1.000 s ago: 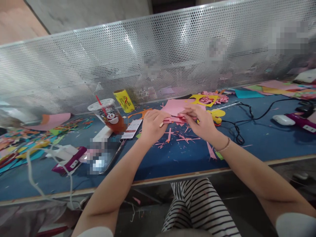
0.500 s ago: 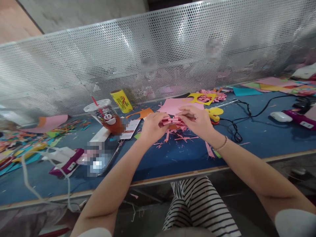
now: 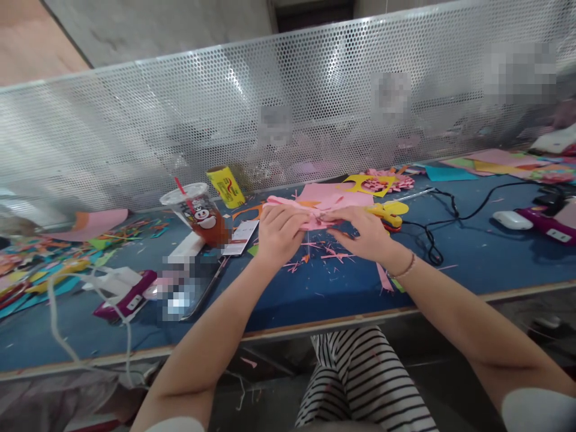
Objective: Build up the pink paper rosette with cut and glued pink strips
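Observation:
A pink strip of felt or paper (image 3: 317, 211) spans the space between my hands, just above the table. My left hand (image 3: 282, 233) is closed on its left part, which loops over behind the fingers. At its right part, my right hand (image 3: 366, 233) pinches with thumb and fingers, the thumb showing below. Thin pink offcuts (image 3: 333, 257) lie scattered beneath my hands. Behind them is a flat pink sheet (image 3: 326, 193). Yellow-handled scissors or snips (image 3: 390, 211) rest just beyond my right hand, their blades not clearly visible.
On the blue table (image 3: 310, 303) stand a lidded drink cup (image 3: 202, 213) and a yellow packet (image 3: 227, 187) at left. A phone (image 3: 198, 297), a purple power strip (image 3: 126, 297) and white cable lie nearer. A black cable (image 3: 432, 234) runs right. A perforated metal screen (image 3: 202, 114) closes the back.
The small pink fringed bundle between my fingers now shows as a wider, spread strip with a loop at left. My left hand has turned more palm-down. The view has shifted slightly.

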A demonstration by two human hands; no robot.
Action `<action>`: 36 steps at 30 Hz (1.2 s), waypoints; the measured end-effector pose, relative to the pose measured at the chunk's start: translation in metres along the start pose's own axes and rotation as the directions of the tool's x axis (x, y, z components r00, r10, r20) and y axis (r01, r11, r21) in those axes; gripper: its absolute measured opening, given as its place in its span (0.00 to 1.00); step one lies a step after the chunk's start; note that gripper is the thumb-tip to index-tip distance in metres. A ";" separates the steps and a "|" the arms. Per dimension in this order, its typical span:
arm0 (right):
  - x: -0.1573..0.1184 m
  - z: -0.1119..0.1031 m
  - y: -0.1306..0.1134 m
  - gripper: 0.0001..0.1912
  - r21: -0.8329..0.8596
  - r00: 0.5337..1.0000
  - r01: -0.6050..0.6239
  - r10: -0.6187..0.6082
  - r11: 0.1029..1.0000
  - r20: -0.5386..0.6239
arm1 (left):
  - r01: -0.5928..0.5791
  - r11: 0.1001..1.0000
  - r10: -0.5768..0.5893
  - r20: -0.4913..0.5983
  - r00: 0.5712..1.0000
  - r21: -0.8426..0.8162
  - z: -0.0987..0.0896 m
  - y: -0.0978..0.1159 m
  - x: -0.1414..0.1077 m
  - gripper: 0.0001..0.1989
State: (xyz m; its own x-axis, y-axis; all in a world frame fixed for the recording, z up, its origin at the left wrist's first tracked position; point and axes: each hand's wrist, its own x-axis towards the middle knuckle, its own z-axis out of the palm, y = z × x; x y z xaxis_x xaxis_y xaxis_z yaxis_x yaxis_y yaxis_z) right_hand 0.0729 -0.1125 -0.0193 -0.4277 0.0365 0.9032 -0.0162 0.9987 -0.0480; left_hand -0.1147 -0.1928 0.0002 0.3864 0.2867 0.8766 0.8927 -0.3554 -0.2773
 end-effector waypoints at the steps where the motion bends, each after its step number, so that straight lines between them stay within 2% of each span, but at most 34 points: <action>1: -0.001 0.000 0.000 0.17 -0.014 1.000 0.029 -0.029 0.999 -0.012 | -0.044 0.999 0.044 -0.038 0.998 0.015 -0.001 0.000 0.000 0.05; 4: -0.002 0.001 0.001 0.20 -0.069 0.993 0.107 -0.110 0.992 -0.048 | -0.140 0.987 0.149 -0.113 0.982 0.077 -0.002 0.001 -0.001 0.06; 6: -0.002 0.000 0.001 0.21 -0.105 0.991 0.123 -0.128 0.987 -0.048 | -0.183 0.976 0.198 -0.126 0.972 0.118 -0.003 0.002 -0.002 0.07; 13: -0.003 0.001 0.001 0.20 -0.084 0.982 0.183 -0.179 0.979 0.059 | -0.290 0.930 0.322 -0.123 0.939 0.224 -0.007 0.002 -0.003 0.08; 19: -0.003 0.002 0.002 0.18 -0.107 0.982 0.167 -0.156 0.980 0.107 | -0.294 0.927 0.331 -0.139 0.933 0.234 -0.007 0.001 -0.003 0.08; 27: -0.001 0.002 0.000 0.20 -0.126 0.976 0.175 -0.155 0.977 0.153 | -0.226 0.953 0.238 -0.039 0.970 0.201 -0.004 -0.003 -0.009 0.08; 36: -0.001 0.002 -0.002 0.19 -0.135 0.978 0.190 -0.175 0.972 0.117 | -0.296 0.926 0.329 -0.114 0.938 0.235 -0.007 0.001 -0.004 0.08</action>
State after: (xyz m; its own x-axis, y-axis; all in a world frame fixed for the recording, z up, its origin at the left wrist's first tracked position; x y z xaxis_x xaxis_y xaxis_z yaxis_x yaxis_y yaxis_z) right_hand 0.0716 -0.1143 -0.0212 -0.5210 -0.1431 0.8415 0.0248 0.9829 0.1826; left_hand -0.1169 -0.2008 -0.0003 0.6292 0.0508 0.7756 0.7667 -0.2044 -0.6086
